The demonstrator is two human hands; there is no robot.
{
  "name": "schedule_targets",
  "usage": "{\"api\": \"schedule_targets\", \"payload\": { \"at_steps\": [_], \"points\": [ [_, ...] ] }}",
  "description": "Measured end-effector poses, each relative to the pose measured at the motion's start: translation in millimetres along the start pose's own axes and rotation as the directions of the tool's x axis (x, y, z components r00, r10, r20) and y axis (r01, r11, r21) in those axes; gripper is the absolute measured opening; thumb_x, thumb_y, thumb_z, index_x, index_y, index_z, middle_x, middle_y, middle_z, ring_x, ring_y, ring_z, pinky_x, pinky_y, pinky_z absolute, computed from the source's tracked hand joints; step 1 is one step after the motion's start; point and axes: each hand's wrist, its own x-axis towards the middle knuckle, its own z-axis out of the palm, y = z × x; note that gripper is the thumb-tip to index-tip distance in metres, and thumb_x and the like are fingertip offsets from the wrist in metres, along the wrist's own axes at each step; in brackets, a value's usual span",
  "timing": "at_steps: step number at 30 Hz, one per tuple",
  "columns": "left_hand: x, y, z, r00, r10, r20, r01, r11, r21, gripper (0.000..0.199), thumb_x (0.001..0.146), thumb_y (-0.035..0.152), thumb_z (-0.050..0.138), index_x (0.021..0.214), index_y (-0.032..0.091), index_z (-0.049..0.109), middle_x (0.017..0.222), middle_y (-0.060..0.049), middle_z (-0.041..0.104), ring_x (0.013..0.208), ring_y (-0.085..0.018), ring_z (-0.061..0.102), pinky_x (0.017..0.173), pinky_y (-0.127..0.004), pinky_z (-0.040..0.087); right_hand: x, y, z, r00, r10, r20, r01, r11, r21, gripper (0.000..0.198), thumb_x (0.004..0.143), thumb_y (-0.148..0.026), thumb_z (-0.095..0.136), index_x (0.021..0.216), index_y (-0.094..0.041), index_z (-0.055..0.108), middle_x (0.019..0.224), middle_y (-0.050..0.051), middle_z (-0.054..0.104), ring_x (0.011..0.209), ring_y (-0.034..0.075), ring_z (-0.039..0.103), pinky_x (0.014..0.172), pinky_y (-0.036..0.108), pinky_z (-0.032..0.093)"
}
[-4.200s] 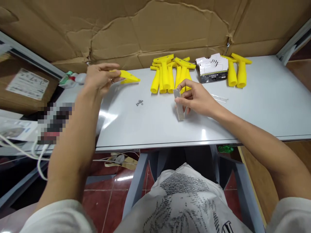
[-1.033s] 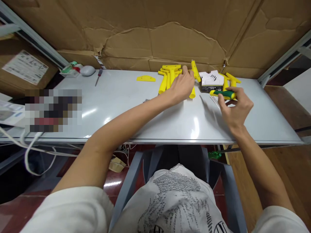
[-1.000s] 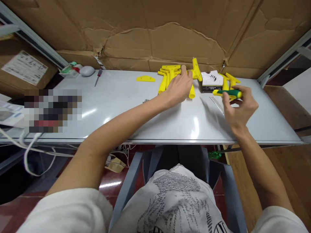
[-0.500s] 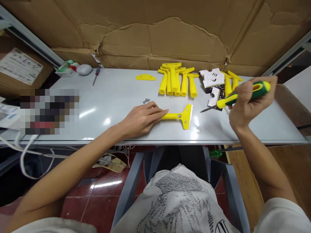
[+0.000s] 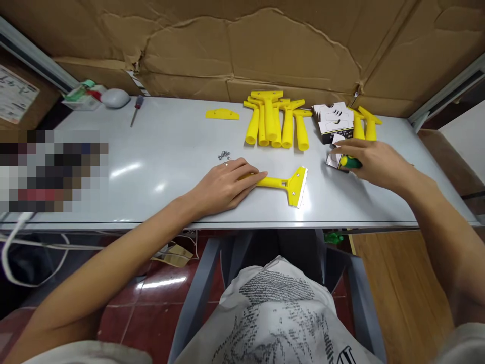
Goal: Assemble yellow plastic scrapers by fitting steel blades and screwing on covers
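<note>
On the table's front middle lies a yellow scraper (image 5: 297,187) with a metal blade along its right end. My left hand (image 5: 225,187) rests over its handle, fingers closed round it. To the right, my right hand (image 5: 379,164) is palm down with a green and yellow screwdriver (image 5: 352,162) under its fingers; the shaft is hidden. Its fingertips reach a small white and black box (image 5: 333,159), partly covered; whether they grip it I cannot tell. Small screws (image 5: 223,155) lie in a pile just beyond my left hand.
Several yellow scraper handles (image 5: 271,119) stand grouped at the back, with more handles (image 5: 369,124) at the right. Between them sit stacked white and black boxes (image 5: 335,121). A yellow plate (image 5: 223,114), a small screwdriver (image 5: 136,111) and a computer mouse (image 5: 115,98) lie farther left.
My right hand has come down and turned palm down with the screwdriver, from raised above the table to the small box. My left hand stays on the scraper.
</note>
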Motion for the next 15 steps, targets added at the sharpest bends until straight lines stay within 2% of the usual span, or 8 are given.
{"api": "schedule_targets", "payload": {
  "at_steps": [2,4,7,11,13,15],
  "points": [
    [-1.3,0.2,1.9,1.0,0.012,-0.011,-0.012,1.0,0.002,0.037,0.122,0.02,0.054,0.154,0.016,0.072,0.131,-0.015,0.083,0.119,-0.031,0.073,0.091,-0.044,0.067,8.9,-2.3,9.2,0.995,0.009,0.098,-0.009,1.0,-0.005,0.055,0.106,-0.042,0.067,0.159,-0.03,0.077,0.167,0.011,0.071,0.134,0.042,0.079,0.1,0.055,0.068],
    [-2.8,-0.6,3.8,1.0,0.015,-0.023,-0.015,1.0,-0.003,0.037,0.121,0.02,0.055,0.153,0.014,0.072,0.13,-0.016,0.082,0.119,-0.032,0.073,0.09,-0.044,0.067,15.1,-6.2,16.9,0.995,0.053,0.089,-0.053,0.999,0.002,0.062,0.109,-0.049,0.065,0.165,-0.026,0.073,0.165,0.015,0.072,0.134,0.044,0.079,0.105,0.059,0.068],
    [-4.8,-1.4,4.7,1.0,-0.007,-0.01,0.007,0.999,-0.031,0.038,0.121,0.022,0.054,0.154,0.015,0.073,0.131,-0.017,0.082,0.12,-0.033,0.072,0.092,-0.048,0.069,19.8,-12.0,28.2,0.995,0.1,-0.013,-0.1,0.995,0.017,0.062,0.111,-0.043,0.058,0.166,-0.017,0.071,0.16,0.019,0.074,0.134,0.045,0.079,0.112,0.062,0.066],
    [2.9,0.8,-7.5,0.996,-0.075,0.046,0.079,0.99,-0.118,0.044,0.12,0.032,0.056,0.16,0.023,0.071,0.146,-0.018,0.078,0.132,-0.038,0.068,0.109,-0.061,0.066,26.9,-17.3,44.7,0.982,0.158,-0.108,-0.152,0.987,0.056,0.056,0.104,-0.027,0.062,0.157,-0.018,0.077,0.157,0.017,0.077,0.13,0.043,0.08,0.112,0.059,0.065],
    [19.4,1.1,-18.0,0.991,-0.128,0.041,0.133,0.977,-0.168,0.045,0.12,0.036,0.056,0.161,0.027,0.07,0.152,-0.017,0.076,0.138,-0.039,0.066,0.118,-0.064,0.062,33.8,-18.9,50.1,0.976,0.177,-0.13,-0.169,0.983,0.068,0.051,0.102,-0.024,0.062,0.149,-0.017,0.08,0.151,0.019,0.078,0.126,0.042,0.08,0.111,0.057,0.063],
    [49.2,-1.9,-25.9,0.981,-0.193,0.012,0.191,0.957,-0.218,0.043,0.119,0.037,0.054,0.156,0.026,0.073,0.149,-0.016,0.076,0.136,-0.036,0.069,0.122,-0.061,0.06,44.1,-19.3,51.9,0.963,0.209,-0.171,-0.198,0.977,0.077,0.046,0.102,-0.027,0.062,0.142,-0.016,0.081,0.149,0.022,0.077,0.125,0.043,0.078,0.11,0.058,0.062]
  ]
}}
